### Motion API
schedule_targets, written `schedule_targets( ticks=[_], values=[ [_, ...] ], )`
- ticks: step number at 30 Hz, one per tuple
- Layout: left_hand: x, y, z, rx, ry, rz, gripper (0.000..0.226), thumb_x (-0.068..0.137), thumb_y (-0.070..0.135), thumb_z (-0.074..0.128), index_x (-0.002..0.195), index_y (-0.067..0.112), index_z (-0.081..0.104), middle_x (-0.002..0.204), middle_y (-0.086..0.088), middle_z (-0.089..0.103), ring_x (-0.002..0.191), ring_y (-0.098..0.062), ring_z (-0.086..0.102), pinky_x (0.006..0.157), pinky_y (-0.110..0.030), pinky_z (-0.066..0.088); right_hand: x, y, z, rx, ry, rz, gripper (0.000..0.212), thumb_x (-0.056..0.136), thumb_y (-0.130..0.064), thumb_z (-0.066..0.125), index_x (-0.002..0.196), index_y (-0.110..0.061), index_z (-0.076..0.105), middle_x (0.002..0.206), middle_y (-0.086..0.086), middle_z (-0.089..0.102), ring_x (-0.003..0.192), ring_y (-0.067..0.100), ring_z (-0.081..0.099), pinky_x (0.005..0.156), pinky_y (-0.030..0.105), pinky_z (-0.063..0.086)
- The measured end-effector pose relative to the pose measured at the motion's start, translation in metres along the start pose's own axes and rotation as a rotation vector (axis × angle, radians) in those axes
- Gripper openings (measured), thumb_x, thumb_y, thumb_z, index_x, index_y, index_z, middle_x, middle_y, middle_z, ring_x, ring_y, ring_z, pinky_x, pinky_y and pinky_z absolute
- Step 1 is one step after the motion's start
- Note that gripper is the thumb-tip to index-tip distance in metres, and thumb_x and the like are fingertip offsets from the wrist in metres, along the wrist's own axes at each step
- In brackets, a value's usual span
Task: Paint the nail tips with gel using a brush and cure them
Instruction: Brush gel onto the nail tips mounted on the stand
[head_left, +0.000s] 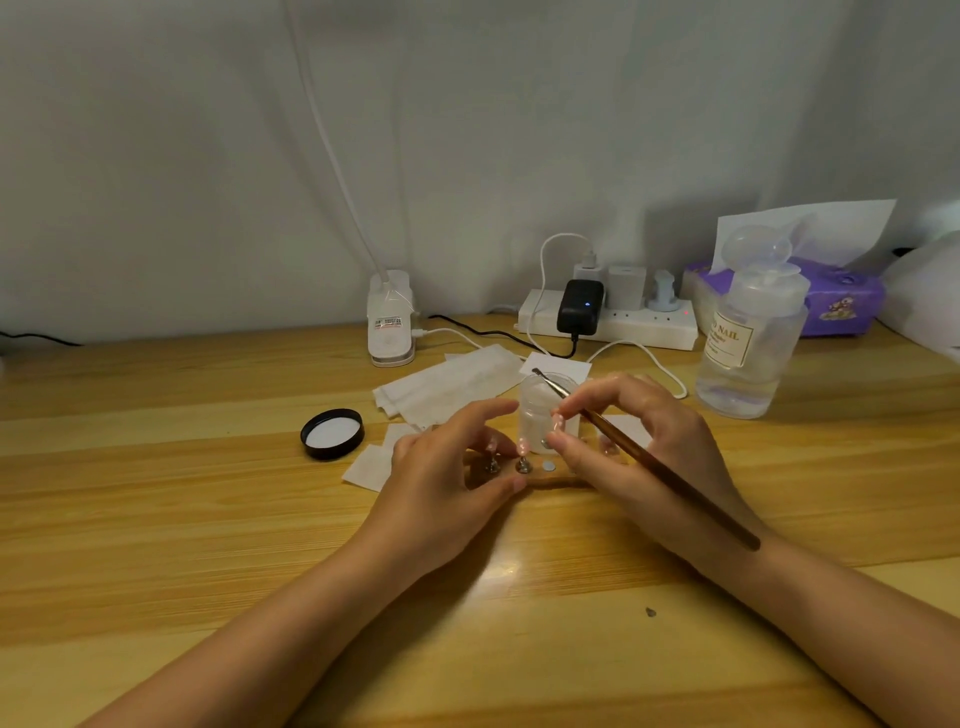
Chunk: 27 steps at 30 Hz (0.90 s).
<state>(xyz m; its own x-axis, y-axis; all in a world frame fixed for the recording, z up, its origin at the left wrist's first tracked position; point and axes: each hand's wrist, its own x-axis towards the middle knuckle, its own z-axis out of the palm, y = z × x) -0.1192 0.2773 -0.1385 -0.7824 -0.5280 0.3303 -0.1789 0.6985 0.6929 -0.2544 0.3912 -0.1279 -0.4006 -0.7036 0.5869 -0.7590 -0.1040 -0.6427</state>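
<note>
A small wooden holder (550, 480) lies at the table's middle with pink nail tips (523, 447) standing on metal stands. My left hand (447, 483) grips the holder's left end, thumb at its front edge and fingers curled over the back. My right hand (639, 447) holds a long brown brush (670, 480) and pinches one nail tip stand (557, 426) between thumb and forefinger, just above an empty magnet spot on the holder. The brush's metal end points up and left over a clear open jar (540, 410) behind the holder.
A black jar lid (332, 434) lies left of the holder. White wipes (452, 384) are spread behind. A clear liquid bottle (748, 338) stands at right, with a power strip (623, 322), a purple tissue pack (831, 301) and a white clip lamp (389, 322) along the wall.
</note>
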Motion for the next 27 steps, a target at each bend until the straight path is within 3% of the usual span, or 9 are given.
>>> schedule_targets(
  ticks=[3,7,12,21,27],
  values=[
    [-0.0008,0.0002,-0.0002,-0.011,0.025,0.017,0.053,0.078,0.018,0.070,0.118,0.041,0.043,0.092,0.017,0.061,0.099,-0.004,0.055,0.100,-0.047,0.036,-0.0012,0.0017,0.0002,-0.099,-0.036,-0.105,0.014,0.075,-0.026,0.071,0.086,-0.024,0.064,0.085,-0.020,0.053,0.083,0.000,0.053,0.074,0.019,0.043],
    [-0.0006,0.0004,-0.0004,-0.007,0.039,0.026,0.054,0.078,0.016,0.070,0.116,0.043,0.043,0.093,0.018,0.061,0.099,-0.002,0.055,0.099,-0.048,0.036,-0.0019,0.0029,0.0015,-0.182,-0.052,-0.184,0.017,0.072,-0.029,0.067,0.085,-0.020,0.067,0.084,-0.010,0.059,0.082,0.008,0.055,0.074,0.031,0.044],
    [-0.0007,0.0005,0.0001,-0.007,0.063,0.039,0.054,0.076,0.014,0.072,0.112,0.043,0.044,0.090,0.020,0.061,0.097,0.000,0.056,0.096,-0.046,0.039,-0.0025,0.0045,0.0025,-0.230,-0.060,-0.228,0.019,0.074,-0.037,0.064,0.085,-0.022,0.067,0.081,-0.005,0.064,0.080,0.014,0.059,0.076,0.027,0.041],
    [-0.0019,-0.0011,0.0010,-0.021,0.071,0.043,0.051,0.075,0.013,0.073,0.119,0.027,0.052,0.091,0.016,0.063,0.098,-0.006,0.058,0.094,-0.045,0.042,-0.0019,0.0057,0.0041,-0.275,-0.065,-0.291,0.015,0.069,-0.025,0.069,0.083,-0.018,0.069,0.078,-0.003,0.065,0.079,0.015,0.060,0.075,0.034,0.045],
    [-0.0014,-0.0034,0.0009,-0.034,0.065,0.043,0.042,0.074,0.011,0.074,0.110,0.024,0.058,0.092,0.013,0.065,0.094,-0.003,0.059,0.087,-0.029,0.048,-0.0021,0.0078,0.0051,-0.288,-0.061,-0.289,0.017,0.069,-0.027,0.070,0.084,-0.019,0.069,0.080,-0.003,0.065,0.080,0.015,0.061,0.076,0.034,0.045]
  ],
)
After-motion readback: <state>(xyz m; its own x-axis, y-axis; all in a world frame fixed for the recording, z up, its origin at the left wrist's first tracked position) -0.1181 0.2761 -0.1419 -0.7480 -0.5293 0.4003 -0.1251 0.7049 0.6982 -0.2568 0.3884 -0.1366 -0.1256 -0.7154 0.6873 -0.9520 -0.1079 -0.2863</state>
